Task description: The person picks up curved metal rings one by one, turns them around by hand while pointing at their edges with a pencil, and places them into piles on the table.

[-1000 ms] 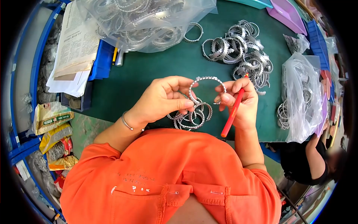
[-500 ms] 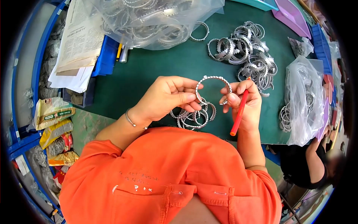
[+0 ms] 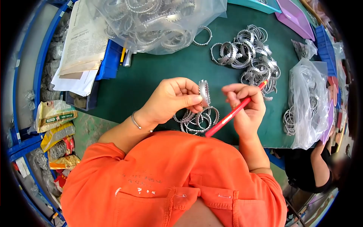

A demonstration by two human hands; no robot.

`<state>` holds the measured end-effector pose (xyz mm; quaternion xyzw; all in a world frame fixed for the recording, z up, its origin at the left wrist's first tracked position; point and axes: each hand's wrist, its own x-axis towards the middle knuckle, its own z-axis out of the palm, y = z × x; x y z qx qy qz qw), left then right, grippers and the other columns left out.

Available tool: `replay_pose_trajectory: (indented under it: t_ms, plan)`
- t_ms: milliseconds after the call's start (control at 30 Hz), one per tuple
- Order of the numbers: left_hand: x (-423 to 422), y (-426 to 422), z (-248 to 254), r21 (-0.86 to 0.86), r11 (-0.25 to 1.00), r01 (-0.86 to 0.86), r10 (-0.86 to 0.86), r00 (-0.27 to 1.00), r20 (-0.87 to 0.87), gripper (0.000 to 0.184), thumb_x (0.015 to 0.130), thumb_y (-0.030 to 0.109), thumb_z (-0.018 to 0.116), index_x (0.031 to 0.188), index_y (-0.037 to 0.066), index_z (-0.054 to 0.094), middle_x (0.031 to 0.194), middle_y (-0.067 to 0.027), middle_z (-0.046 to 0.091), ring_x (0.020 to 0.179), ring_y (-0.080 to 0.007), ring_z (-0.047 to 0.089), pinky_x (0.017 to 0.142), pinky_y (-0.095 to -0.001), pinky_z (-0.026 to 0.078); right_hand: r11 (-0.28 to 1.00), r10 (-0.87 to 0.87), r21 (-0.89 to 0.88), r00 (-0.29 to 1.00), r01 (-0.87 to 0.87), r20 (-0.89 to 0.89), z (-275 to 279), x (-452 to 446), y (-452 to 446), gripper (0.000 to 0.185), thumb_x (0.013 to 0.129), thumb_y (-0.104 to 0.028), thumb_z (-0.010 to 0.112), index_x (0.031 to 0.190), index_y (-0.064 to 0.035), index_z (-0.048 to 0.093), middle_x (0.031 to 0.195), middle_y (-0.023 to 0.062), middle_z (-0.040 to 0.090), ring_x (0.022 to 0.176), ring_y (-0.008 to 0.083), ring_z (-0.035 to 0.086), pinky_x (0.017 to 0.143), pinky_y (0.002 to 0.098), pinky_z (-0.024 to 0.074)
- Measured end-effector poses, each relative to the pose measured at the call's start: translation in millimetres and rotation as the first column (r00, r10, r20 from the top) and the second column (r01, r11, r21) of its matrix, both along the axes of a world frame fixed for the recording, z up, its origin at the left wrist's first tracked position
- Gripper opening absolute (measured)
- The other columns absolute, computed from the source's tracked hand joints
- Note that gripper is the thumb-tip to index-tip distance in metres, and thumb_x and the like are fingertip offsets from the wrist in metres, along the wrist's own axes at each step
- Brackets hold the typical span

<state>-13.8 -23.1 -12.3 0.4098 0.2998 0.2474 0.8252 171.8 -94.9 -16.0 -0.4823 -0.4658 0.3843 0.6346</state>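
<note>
My left hand (image 3: 172, 99) pinches a silvery toothed metal ring (image 3: 204, 93) between thumb and fingers, and the ring is turned nearly edge-on. My right hand (image 3: 247, 102), apart from the ring, is closed round a red pen (image 3: 228, 116) that slants down to the left. Below my left hand several similar rings (image 3: 198, 122) lie in a small heap near the table edge. A larger pile of rings (image 3: 261, 60) is on the green table (image 3: 159, 66) beyond my right hand, and a single ring (image 3: 202, 36) lies farther back.
A clear plastic bag of rings (image 3: 162, 22) stands at the back, beside papers (image 3: 81, 41) and a blue bin (image 3: 109, 60). On the right are another plastic bag (image 3: 308, 102) and a purple tray (image 3: 295, 17). Another person (image 3: 308, 166) is at the lower right.
My right hand has let go of the ring, and the pen has swung to point more to the left. The ring has turned from face-on to nearly edge-on in my left hand.
</note>
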Motion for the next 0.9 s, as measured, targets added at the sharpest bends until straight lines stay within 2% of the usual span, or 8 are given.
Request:
replay_pose_trajectory:
  t_ms: [200,233,300,333,367,433,567,900]
  plan:
    - [9.1,-10.1,5.0,0.112,0.993,-0.036,0.044,0.997,-0.067,0.009,0.082,0.001,0.056,0.089,-0.003,0.055,0.082,-0.0082,0.061,0.068,-0.013,0.06,0.064,-0.023,0.051,0.972,0.194,-0.104,0.968,-0.212,-0.157,-2.0,-8.4,3.6,0.019,0.074,0.008,0.061,0.08,-0.0027,0.045,0.083,0.0105,0.059,0.072,0.011,0.056,0.063,0.023,0.0466]
    - [7.5,-9.5,4.6,0.112,0.993,-0.039,0.046,0.997,-0.067,0.009,0.082,0.001,0.056,0.089,-0.003,0.055,0.082,-0.0082,0.061,0.068,-0.013,0.06,0.064,-0.023,0.051,0.974,0.177,-0.078,0.931,-0.212,-0.319,-2.8,-8.0,4.0,0.02,0.074,0.008,0.06,0.079,-0.004,0.044,0.083,0.0123,0.058,0.069,0.013,0.057,0.06,0.0242,0.0473]
    - [2.9,-6.9,2.3,0.244,0.969,-0.023,0.058,0.989,-0.137,0.009,0.083,0.001,0.055,0.091,-0.002,0.055,0.09,-0.0071,0.058,0.07,-0.0102,0.056,0.063,-0.0211,0.048,0.973,0.171,-0.044,0.836,-0.227,-0.521,-5.9,-1.2,5.1,0.021,0.074,0.008,0.06,0.078,-0.0052,0.043,0.083,0.0141,0.058,0.065,0.0159,0.058,0.056,0.0256,0.0486]
    - [4.5,-4.8,-12.0,0.578,0.809,-0.105,0.18,0.981,-0.073,0.015,0.084,0.003,0.053,0.099,-0.002,0.053,0.1,-0.007,0.053,0.075,-0.0087,0.051,0.064,-0.0205,0.046,0.977,0.155,-0.026,0.796,-0.209,-0.585,-8.7,0.5,5.9,0.022,0.074,0.008,0.06,0.077,-0.006,0.043,0.083,0.0151,0.058,0.063,0.0182,0.059,0.053,0.0268,0.0497]
    - [3.6,-4.1,-14.0,0.581,0.807,-0.105,0.177,0.982,-0.069,0.015,0.084,0.003,0.053,0.099,-0.002,0.053,0.1,-0.007,0.053,0.075,-0.0087,0.051,0.064,-0.0205,0.046,0.978,0.149,-0.014,0.745,-0.208,-0.65,-5.7,1.5,5.4,0.022,0.075,0.007,0.06,0.078,-0.0071,0.043,0.082,0.0148,0.058,0.063,0.019,0.059,0.053,0.0271,0.0503]
    - [3.8,-2.0,-5.5,0.295,0.949,-0.114,0.165,0.974,-0.154,0.023,0.086,0.006,0.051,0.108,-0.002,0.049,0.109,-0.0096,0.05,0.085,-0.0094,0.051,0.068,-0.0216,0.046,0.969,0.209,0.056,0.678,-0.24,-0.704,-8.7,5.4,4.8,0.02,0.078,0.004,0.058,0.08,-0.0083,0.042,0.084,0.0143,0.057,0.064,0.0198,0.059,0.053,0.027,0.0505]
    - [-0.1,0.9,0.4,-0.032,0.999,0.033,-0.033,0.999,-0.022,0.028,0.088,0.009,0.048,0.114,-0.002,0.046,0.095,-0.0117,0.057,0.08,-0.0154,0.059,0.066,-0.0244,0.05,0.972,0.164,0.011,0.641,-0.236,-0.75,-9.8,6.8,5.2,0.017,0.081,0.002,0.055,0.082,-0.0089,0.042,0.085,0.0143,0.056,0.065,0.02,0.059,0.054,0.0263,0.0512]
    - [-5.0,1.1,3.4,0.096,0.983,-0.157,0.153,0.987,0.051,0.024,0.087,0.006,0.05,0.109,-0.003,0.051,0.084,-0.01,0.06,0.072,-0.0148,0.061,0.063,-0.0245,0.051,0.962,0.075,-0.15,0.75,-0.228,-0.657,-11.9,4.3,4.2,0.013,0.082,0.003,0.053,0.082,-0.0065,0.044,0.087,0.0163,0.058,0.068,0.0199,0.061,0.054,0.0265,0.054]
